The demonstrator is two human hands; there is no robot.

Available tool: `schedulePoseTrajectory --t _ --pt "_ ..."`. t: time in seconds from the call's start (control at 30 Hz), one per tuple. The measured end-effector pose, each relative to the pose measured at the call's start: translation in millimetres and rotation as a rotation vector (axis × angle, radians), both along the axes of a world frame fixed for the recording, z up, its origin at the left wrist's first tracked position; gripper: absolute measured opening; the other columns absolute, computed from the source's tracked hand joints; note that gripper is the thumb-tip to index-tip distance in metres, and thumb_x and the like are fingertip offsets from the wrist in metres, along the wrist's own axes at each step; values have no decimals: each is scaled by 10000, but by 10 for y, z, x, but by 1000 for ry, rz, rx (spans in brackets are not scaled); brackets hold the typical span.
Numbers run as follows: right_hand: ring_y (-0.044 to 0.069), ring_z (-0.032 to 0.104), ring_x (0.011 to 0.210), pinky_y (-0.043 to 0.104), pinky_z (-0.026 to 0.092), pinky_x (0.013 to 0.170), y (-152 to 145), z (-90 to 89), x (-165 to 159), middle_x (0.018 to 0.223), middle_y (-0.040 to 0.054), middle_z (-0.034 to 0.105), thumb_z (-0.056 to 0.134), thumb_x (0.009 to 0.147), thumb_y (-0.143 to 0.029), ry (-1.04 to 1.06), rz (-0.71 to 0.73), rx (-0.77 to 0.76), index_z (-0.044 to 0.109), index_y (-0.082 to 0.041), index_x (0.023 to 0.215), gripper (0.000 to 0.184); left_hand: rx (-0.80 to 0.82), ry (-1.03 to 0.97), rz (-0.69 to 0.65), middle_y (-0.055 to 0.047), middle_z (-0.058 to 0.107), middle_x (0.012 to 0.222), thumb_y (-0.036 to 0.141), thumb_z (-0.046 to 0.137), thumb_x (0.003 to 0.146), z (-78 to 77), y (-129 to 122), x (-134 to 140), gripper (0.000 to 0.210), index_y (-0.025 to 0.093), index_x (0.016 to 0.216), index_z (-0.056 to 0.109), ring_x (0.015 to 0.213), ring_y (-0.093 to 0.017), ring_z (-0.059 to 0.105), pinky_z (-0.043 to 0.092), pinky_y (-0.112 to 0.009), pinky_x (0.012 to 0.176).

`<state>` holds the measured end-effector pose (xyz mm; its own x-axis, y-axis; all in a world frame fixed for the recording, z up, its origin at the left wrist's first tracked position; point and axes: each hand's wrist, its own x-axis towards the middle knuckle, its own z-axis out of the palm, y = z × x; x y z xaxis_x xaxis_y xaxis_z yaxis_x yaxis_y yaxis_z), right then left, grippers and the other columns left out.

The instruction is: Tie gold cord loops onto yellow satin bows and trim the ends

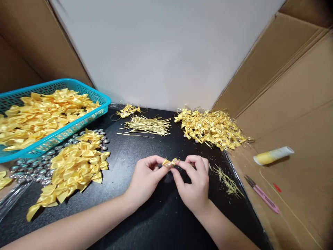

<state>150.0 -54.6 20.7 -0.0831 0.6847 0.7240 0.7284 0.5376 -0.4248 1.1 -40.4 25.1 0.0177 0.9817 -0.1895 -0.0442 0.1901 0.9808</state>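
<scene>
Between my two hands, above the black table [153, 205], is a small yellow ribbon bow [170, 162] with gold cord across it. My left hand [147, 177] pinches the bow's left end between thumb and fingers. At the other end, the thumb and fingers of my right hand [194, 180] close on the bow too. My fingers hide much of it. Behind the hands lies a bundle of cut gold cords [148, 125]. A heap of loose yellow bows [78, 163] rests left of my left hand.
A teal basket [104, 106] full of bows stands at the left, with shiny oval beads [39, 166] beside it. Bows with cord loops are heaped [210, 126] at back right. Cord scraps [229, 182], pink thread snips [262, 198] and a yellow-white roll [273, 155] lie at right.
</scene>
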Motion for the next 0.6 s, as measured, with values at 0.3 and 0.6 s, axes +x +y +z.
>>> schedulePoseTrajectory --t 0.3,0.6 --pt "185 485 797 342 431 695 29 -59 -31 800 30 509 600 846 -101 114 29 -100 678 -224 814 149 61 57 -28 -48 710 689 338 739 677 4 -12 8 172 168 666 712 661 -185 608 434 -250 581" --pt "142 636 775 317 539 667 -39 22 75 996 40 603 540 903 -123 531 352 -157 623 -249 891 152 -106 -11 21 -37 710 650 327 752 621 -48 132 3 182 152 616 705 605 -150 586 421 -244 613"
